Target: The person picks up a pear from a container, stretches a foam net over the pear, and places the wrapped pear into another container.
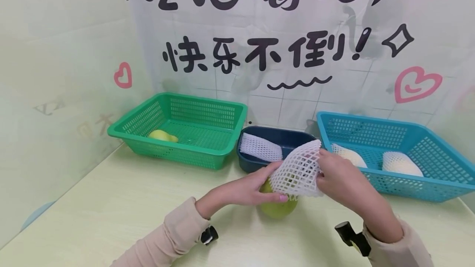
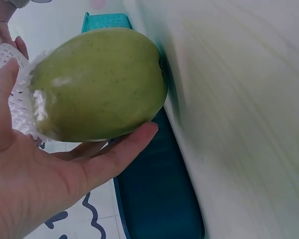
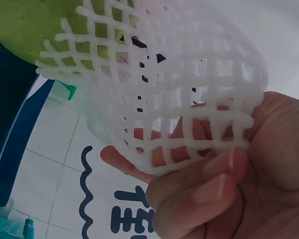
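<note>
A large, smooth, oval green fruit [image 2: 99, 84], its exact kind unclear, is held by my left hand [image 1: 256, 186] above the table. In the left wrist view, the fingers run under the fruit and the thumb lies by its netted end. A white foam fruit net [image 1: 297, 170] covers that end, and its loose part stands out toward the right. My right hand [image 1: 343, 176] pinches the net's free edge; the right wrist view shows curled fingers [image 3: 214, 194] on the mesh. Behind the hands, a dark blue basin [image 1: 256, 166] contains another foam net [image 1: 261, 147], lying flat.
At the back left stands a green basket [image 1: 193, 151] with a yellow fruit [image 1: 162, 135] inside. On the right, a blue basket [image 1: 408, 184] contains two pale fruits in nets, one of them a netted fruit [image 1: 400, 164]. A printed wall sheet [image 1: 241, 81] rises behind the table [image 1: 148, 193].
</note>
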`<act>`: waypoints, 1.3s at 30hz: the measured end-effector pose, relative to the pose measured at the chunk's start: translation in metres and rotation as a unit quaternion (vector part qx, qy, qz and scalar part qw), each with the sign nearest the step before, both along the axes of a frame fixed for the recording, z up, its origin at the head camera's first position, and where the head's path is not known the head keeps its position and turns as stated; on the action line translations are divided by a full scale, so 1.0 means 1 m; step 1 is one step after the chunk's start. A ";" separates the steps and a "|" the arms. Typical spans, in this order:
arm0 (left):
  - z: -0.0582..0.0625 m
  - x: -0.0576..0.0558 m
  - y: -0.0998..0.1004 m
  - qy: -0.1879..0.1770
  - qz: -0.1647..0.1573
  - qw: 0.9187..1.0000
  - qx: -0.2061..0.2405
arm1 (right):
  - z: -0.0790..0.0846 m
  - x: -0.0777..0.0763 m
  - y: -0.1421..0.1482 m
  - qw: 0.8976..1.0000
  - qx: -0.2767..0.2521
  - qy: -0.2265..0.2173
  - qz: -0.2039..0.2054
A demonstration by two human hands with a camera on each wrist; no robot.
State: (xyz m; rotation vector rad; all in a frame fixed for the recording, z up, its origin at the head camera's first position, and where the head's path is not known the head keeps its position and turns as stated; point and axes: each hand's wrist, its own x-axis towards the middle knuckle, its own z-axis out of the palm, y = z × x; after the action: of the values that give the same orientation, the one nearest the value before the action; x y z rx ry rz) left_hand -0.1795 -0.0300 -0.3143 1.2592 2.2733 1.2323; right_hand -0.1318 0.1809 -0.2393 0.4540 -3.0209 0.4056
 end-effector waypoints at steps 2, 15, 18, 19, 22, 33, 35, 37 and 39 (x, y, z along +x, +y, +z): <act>-0.001 -0.001 0.000 0.008 -0.011 1.000 0.007 | 0.000 0.000 -0.002 1.000 0.007 -0.003 0.000; -0.007 0.000 0.001 -0.031 0.029 0.999 -0.005 | 0.001 -0.003 0.003 0.999 -0.030 -0.007 0.024; -0.008 0.000 0.000 -0.038 0.031 0.999 -0.012 | 0.005 -0.001 0.010 0.996 -0.077 0.011 0.043; -0.008 0.000 0.000 -0.041 0.032 0.999 -0.016 | 0.007 -0.001 0.011 0.994 -0.097 0.019 0.045; -0.009 -0.001 -0.001 -0.045 0.036 0.998 -0.022 | 0.011 0.000 0.012 0.983 -0.180 0.020 0.038; -0.012 -0.004 -0.007 -0.064 0.065 0.995 -0.047 | -0.003 -0.018 0.000 0.935 -0.323 -0.132 0.062; -0.011 -0.004 -0.008 -0.067 0.066 0.994 -0.054 | -0.009 -0.023 0.001 0.926 -0.337 -0.154 0.074; -0.010 -0.004 -0.009 -0.066 0.067 0.994 -0.059 | -0.017 -0.029 0.002 0.918 -0.345 -0.170 0.102; -0.009 -0.004 -0.010 -0.063 0.066 0.994 -0.061 | -0.025 -0.034 0.002 0.910 -0.342 -0.190 0.137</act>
State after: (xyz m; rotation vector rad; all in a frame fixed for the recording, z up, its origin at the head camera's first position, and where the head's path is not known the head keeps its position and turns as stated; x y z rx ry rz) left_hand -0.1839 -0.0399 -0.3231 0.9740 2.3333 1.1594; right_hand -0.1657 0.1829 -0.2643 0.7981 -2.8478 1.6670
